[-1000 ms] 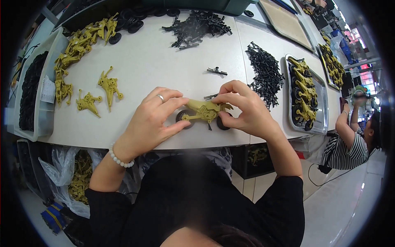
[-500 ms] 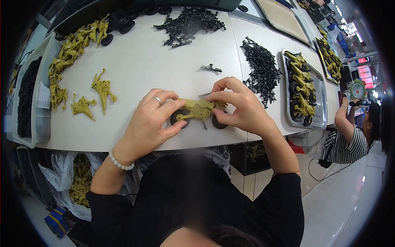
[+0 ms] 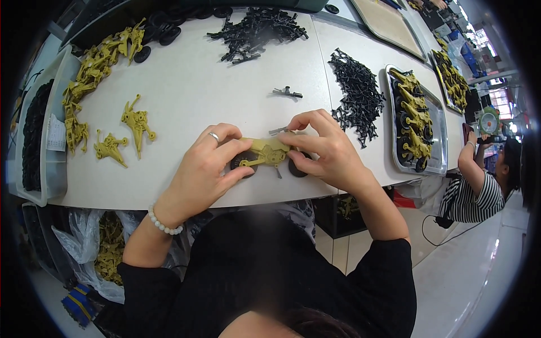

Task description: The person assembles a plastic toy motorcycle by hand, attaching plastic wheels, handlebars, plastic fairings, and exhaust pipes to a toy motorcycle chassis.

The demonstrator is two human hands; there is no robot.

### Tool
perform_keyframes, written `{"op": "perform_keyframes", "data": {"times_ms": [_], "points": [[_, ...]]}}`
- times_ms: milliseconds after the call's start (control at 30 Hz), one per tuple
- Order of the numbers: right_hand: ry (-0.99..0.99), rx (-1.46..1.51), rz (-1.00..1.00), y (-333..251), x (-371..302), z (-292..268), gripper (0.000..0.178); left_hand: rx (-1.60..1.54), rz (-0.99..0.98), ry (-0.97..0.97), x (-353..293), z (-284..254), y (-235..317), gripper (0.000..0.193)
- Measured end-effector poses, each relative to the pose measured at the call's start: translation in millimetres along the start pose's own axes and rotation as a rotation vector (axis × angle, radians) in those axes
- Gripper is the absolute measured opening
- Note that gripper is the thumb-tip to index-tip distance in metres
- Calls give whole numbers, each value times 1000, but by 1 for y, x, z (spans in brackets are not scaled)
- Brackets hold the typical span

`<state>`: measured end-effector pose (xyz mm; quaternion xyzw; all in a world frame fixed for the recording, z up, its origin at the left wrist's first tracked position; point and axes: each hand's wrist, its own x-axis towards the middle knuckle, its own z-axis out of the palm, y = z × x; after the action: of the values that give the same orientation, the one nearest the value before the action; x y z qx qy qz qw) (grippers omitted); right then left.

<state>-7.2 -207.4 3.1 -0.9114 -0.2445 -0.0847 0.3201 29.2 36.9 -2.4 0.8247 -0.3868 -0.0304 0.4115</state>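
Between my hands is a yellow toy motorcycle (image 3: 271, 153) with two black wheels, held low over the white table near its front edge. My left hand (image 3: 205, 160) pinches its left end with thumb and fingers, close to one wheel (image 3: 243, 161). At the other end, my right hand (image 3: 327, 147) grips it beside the second wheel, which the fingers partly cover. A small grey stand sticks out below the body. Just beyond lies a loose black handlebar-like part (image 3: 287, 92). Two yellow motorcycle bodies (image 3: 135, 124) without wheels rest to the left.
Black small parts are heaped at the back (image 3: 262, 31) and right (image 3: 360, 93). A metal tray (image 3: 439, 129) of wheeled yellow motorcycles stands farther right. More yellow bodies (image 3: 93, 73) line the left, beside a white bin (image 3: 56, 174) of black parts. Another person (image 3: 479, 186) stands at right.
The motorcycle has shifted slightly and turned a little between my hands. My right fingers have moved slightly left along its end. Both hands keep their hold.
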Motion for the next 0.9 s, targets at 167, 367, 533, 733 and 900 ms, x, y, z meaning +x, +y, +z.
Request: {"op": "perform_keyframes", "data": {"times_ms": [167,367,533,733,900], "points": [[50,-43,4,2,-8,7,32,-45,-21,9,-1,3,-2,36],[73,227,454,5,-12,-5,22,-35,-51,-6,-3,4,1,37],[-46,-31,441,-6,1,1,32,-28,-37,8,-5,5,3,38],[-16,432,598,-14,2,0,30,-30,6,80,-12,11,11,42],[122,470,463,-16,-13,4,31,-426,-198,167,-12,17,13,46]]}}
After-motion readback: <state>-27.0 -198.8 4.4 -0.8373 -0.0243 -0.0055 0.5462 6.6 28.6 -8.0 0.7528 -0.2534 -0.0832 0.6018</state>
